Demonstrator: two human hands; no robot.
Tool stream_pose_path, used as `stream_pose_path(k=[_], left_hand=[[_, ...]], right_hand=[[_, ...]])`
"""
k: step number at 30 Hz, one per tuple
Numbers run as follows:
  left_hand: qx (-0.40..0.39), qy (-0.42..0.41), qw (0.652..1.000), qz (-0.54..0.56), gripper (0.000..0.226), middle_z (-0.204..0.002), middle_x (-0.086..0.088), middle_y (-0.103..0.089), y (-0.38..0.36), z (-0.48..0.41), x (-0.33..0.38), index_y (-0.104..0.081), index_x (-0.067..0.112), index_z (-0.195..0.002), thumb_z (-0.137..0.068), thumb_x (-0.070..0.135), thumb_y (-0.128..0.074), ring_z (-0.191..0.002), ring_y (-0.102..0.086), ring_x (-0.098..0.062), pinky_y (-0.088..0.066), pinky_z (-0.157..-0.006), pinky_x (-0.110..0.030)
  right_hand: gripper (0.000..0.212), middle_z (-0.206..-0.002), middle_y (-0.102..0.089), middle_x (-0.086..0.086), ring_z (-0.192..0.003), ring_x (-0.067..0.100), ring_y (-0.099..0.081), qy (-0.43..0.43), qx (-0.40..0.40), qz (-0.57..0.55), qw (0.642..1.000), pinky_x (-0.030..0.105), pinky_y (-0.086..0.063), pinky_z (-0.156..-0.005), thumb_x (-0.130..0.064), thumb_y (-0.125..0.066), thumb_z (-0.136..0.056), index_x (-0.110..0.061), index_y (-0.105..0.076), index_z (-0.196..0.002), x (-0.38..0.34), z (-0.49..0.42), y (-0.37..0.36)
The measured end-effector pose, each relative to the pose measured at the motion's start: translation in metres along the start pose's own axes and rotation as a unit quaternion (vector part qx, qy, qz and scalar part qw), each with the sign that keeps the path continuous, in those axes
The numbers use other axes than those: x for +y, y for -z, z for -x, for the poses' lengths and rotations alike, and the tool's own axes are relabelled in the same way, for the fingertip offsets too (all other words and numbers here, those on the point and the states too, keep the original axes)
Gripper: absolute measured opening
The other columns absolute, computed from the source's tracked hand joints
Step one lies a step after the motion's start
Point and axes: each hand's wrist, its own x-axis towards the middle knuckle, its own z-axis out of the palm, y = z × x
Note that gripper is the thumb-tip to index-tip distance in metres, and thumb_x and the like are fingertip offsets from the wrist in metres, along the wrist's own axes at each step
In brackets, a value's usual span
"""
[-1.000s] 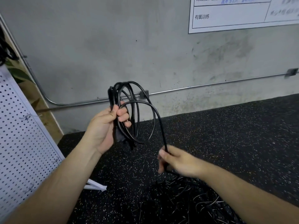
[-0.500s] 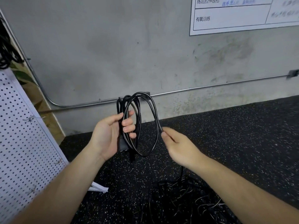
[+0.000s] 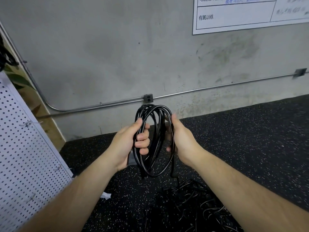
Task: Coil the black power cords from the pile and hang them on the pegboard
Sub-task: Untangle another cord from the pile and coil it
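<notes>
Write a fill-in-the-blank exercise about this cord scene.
1. The cord held by the left hand and right hand is ____ in colour.
2. The pegboard stands on the person's ____ side.
3. The pile of loose cords lies on the ____.
Missing words: black; left; floor.

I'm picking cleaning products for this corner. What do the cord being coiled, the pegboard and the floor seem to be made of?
Coiled power cord: black plastic or rubber jacket, smooth and glossy, with light streaks along its curves.
Pegboard: pale, matte sheet with regular round holes; painted metal or hardboard, I cannot tell which.
Floor: probably rubber matting, black with white speckles and a grainy, matte finish.
</notes>
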Motion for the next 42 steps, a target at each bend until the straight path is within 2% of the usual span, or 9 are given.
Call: stream_pose_path(k=[4,8,10,15,19,23,28,32,42], left_hand=[[0.076,-0.085,0.983,-0.148,0.022,-0.067,0.000,-0.042,-0.008,-0.001,-0.013,-0.056,0.021,-0.111,-0.108,0.039,-0.045,-0.051,-0.033,-0.012,-0.035,-0.043,-0.026],[0.123,-0.143,0.939,-0.287,0.028,-0.072,0.003,-0.052,-0.003,-0.005,-0.018,-0.055,0.040,-0.130,-0.109,0.040,-0.036,-0.051,-0.040,-0.010,-0.042,-0.046,-0.026],[0.112,-0.166,0.917,-0.346,0.032,-0.073,0.002,-0.051,-0.002,-0.006,-0.023,-0.051,0.043,-0.135,-0.110,0.039,-0.032,-0.049,-0.041,-0.009,-0.044,-0.047,-0.026],[0.071,-0.258,0.826,-0.496,0.040,-0.108,0.021,-0.063,-0.005,-0.005,-0.034,-0.036,0.031,-0.150,-0.111,0.028,-0.030,-0.092,-0.065,0.010,-0.048,-0.082,-0.010],[0.057,-0.264,0.785,-0.558,0.053,-0.123,0.002,-0.066,-0.001,-0.005,-0.035,-0.014,0.027,-0.161,-0.110,0.028,-0.028,-0.102,-0.068,-0.004,-0.052,-0.092,-0.023],[0.028,-0.240,0.852,-0.465,0.051,-0.071,0.015,-0.055,-0.002,-0.005,-0.030,-0.020,0.035,-0.158,-0.110,0.024,-0.034,-0.055,-0.056,-0.004,-0.055,-0.055,-0.031],[0.054,-0.156,0.920,-0.355,0.013,-0.073,0.004,-0.049,0.009,-0.009,-0.015,-0.052,0.020,-0.119,-0.108,0.023,-0.046,-0.058,-0.048,-0.011,-0.051,-0.059,-0.038],[0.059,-0.087,0.964,-0.244,0.017,-0.069,0.006,-0.049,0.022,-0.008,-0.003,-0.053,0.014,-0.092,-0.107,0.019,-0.049,-0.056,-0.043,-0.009,-0.044,-0.054,-0.028],[0.086,-0.161,0.982,-0.053,0.020,-0.072,0.004,-0.048,0.048,0.003,0.028,-0.049,0.014,-0.087,-0.107,0.016,-0.048,-0.054,-0.035,-0.008,-0.041,-0.049,-0.024]], right_hand=[[0.079,-0.070,-0.072,-0.003,-0.061,0.012,-0.059,0.014,0.013,0.027,0.999,0.028,-0.044,-0.058,-0.067,-0.016,-0.103,-0.015,-0.074,-0.091,0.005,-0.006,-0.006],[0.071,-0.138,-0.061,0.000,-0.124,0.015,-0.055,0.110,0.011,0.100,0.989,0.030,-0.038,-0.109,-0.063,-0.014,-0.103,-0.018,-0.053,-0.142,0.010,-0.007,-0.014],[0.058,-0.131,-0.053,-0.010,-0.127,0.007,-0.046,0.171,0.025,0.148,0.974,0.009,-0.026,-0.098,-0.050,-0.018,-0.108,-0.017,-0.046,-0.147,0.010,-0.004,-0.019],[0.049,-0.119,-0.061,-0.003,-0.115,0.011,-0.059,0.201,0.031,0.188,0.961,0.013,-0.038,-0.089,-0.041,-0.025,-0.109,-0.010,-0.047,-0.140,0.019,-0.007,-0.026],[0.044,-0.113,-0.062,-0.008,-0.104,0.002,-0.057,0.205,0.004,0.200,0.958,0.000,-0.037,-0.082,-0.039,-0.025,-0.110,-0.013,-0.049,-0.138,0.019,-0.009,-0.025],[0.039,-0.094,-0.051,-0.024,-0.091,-0.006,-0.051,0.168,-0.024,0.197,0.966,-0.002,-0.034,-0.069,-0.046,-0.024,-0.109,-0.023,-0.053,-0.123,0.006,-0.012,-0.017],[0.030,-0.089,-0.043,-0.031,-0.067,-0.028,-0.045,0.161,-0.060,0.180,0.969,-0.008,-0.032,-0.058,-0.055,-0.024,-0.107,-0.034,-0.042,-0.118,-0.005,-0.015,-0.019],[0.046,-0.092,-0.064,-0.005,-0.056,-0.004,-0.059,0.164,-0.073,0.172,0.969,0.017,-0.051,-0.055,-0.060,-0.037,-0.101,-0.022,-0.051,-0.122,0.000,-0.017,-0.026],[0.065,-0.114,-0.073,-0.003,-0.108,0.009,-0.069,0.059,-0.253,0.200,0.945,0.039,-0.054,-0.101,-0.057,-0.065,-0.083,-0.024,-0.049,-0.137,0.049,-0.027,-0.012]])
